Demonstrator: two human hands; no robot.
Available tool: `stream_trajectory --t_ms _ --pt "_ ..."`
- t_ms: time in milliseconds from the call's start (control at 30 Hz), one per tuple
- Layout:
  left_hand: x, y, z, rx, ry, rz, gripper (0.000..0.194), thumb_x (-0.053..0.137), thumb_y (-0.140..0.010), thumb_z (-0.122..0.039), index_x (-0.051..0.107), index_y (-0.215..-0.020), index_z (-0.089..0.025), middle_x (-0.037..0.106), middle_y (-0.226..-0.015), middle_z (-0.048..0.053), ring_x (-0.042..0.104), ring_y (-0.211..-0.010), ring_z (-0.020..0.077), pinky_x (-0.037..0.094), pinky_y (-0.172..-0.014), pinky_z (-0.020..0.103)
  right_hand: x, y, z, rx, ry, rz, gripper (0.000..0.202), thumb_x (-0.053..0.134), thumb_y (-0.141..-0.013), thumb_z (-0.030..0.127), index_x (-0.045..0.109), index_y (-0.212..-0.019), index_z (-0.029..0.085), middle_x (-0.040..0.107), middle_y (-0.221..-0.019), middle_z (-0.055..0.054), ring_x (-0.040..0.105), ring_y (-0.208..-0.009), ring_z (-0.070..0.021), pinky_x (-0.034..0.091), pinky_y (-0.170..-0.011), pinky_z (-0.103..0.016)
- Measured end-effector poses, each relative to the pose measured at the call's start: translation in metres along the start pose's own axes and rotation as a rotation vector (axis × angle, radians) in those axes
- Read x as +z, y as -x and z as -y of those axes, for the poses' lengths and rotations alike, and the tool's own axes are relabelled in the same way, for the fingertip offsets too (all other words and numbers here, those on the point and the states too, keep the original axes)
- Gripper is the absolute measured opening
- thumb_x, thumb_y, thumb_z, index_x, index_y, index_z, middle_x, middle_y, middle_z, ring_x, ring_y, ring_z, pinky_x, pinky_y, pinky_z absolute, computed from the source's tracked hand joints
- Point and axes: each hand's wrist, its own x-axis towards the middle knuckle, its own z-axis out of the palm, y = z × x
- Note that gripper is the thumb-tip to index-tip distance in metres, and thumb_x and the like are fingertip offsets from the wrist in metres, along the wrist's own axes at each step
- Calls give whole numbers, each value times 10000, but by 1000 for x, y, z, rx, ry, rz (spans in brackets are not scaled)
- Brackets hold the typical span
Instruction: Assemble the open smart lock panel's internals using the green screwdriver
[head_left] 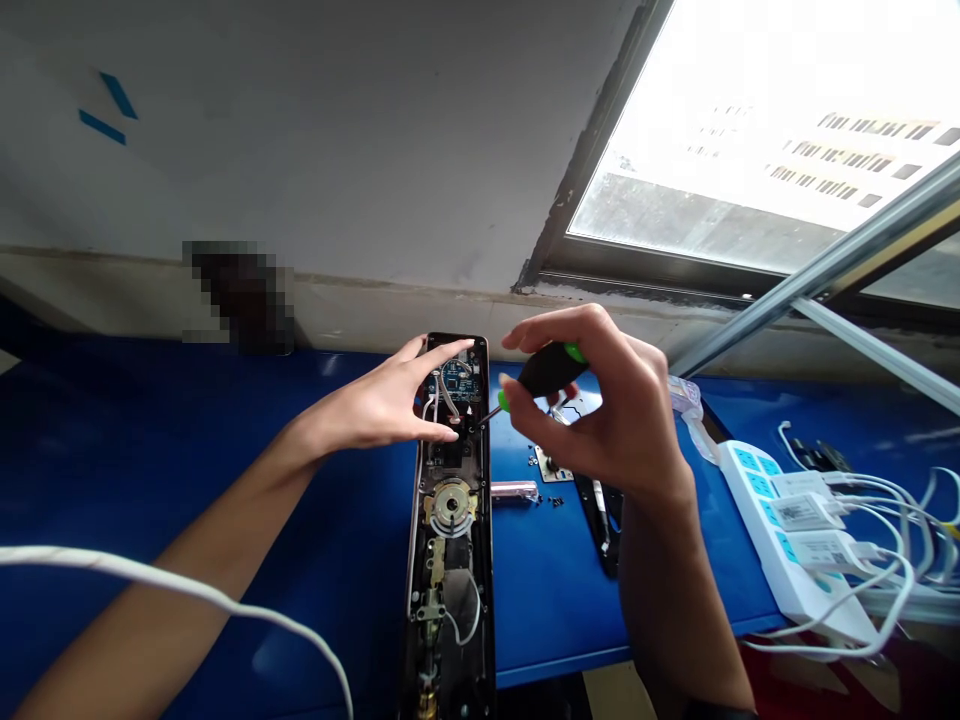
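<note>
A long, narrow electronic door lock point(452, 540) lies opened on the blue table, its inner parts facing up. Near its far end sits a blue circuit board point(459, 382) with thin wires. Over that end spreads my left hand point(379, 400), fingers and thumb apart and resting on the lock. My right hand point(622, 400) grips a black and green screwdriver point(551, 371). Its tilted shaft points down and left, with the tip at the lock's right inner edge below the board. Whether the tip sits in a screw is too small to tell.
Right of the lock lie small dark screws point(556, 501), a pinkish cylindrical piece point(514, 491) and a dark casing part point(602, 520), partly behind my right arm. A white power strip point(780, 540) with plugged-in chargers and cables stands farther right. A white cable point(187, 592) crosses the lower left.
</note>
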Motion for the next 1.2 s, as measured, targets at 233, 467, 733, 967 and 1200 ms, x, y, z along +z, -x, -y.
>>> stream_trajectory --t_ms 233,467,733,967,1200 --pt "1 -1 -1 23 -8 1 1063 834 -740 -584 276 -1631 -426 208 -1723 113 135 -1600 434 302 -1254 588 3 1 0 33 -54 19 378 672 -793 82 564 -1126 224 688 -1120 -54 625 -790 -152 554 -662 -349" --pt "2 -1 0 36 -25 -6 1031 825 -757 -578 301 -1628 -403 211 -1723 123 145 -1599 433 310 -1249 584 9 0 3 -1 41 -67 333 678 -806 86 567 -1067 261 690 -1020 -26 594 -715 -151 555 -625 -357" --pt "2 0 1 47 -28 -9 1014 808 -761 -606 311 -1622 -406 182 -1736 108 158 -1593 444 321 -1244 590 10 0 5 -14 65 -69 331 676 -838 138 572 -1123 271 690 -994 -10 601 -653 -133 573 -619 -346" --pt "3 -1 3 62 -8 -10 1032 809 -750 -619 309 -1625 -399 182 -1735 113 150 -1592 454 322 -1246 591 10 1 10 12 63 -22 360 690 -853 137 568 -1159 280 688 -1002 -16 581 -622 -129 572 -598 -337" --pt "5 -2 6 72 -18 -21 1029 800 -751 -623 313 -1627 -389 200 -1728 111 173 -1592 441 330 -1244 576 10 0 14 -3 85 -12 356 697 -862 144 575 -1156 302 698 -999 -33 636 -692 -172 589 -632 -368"
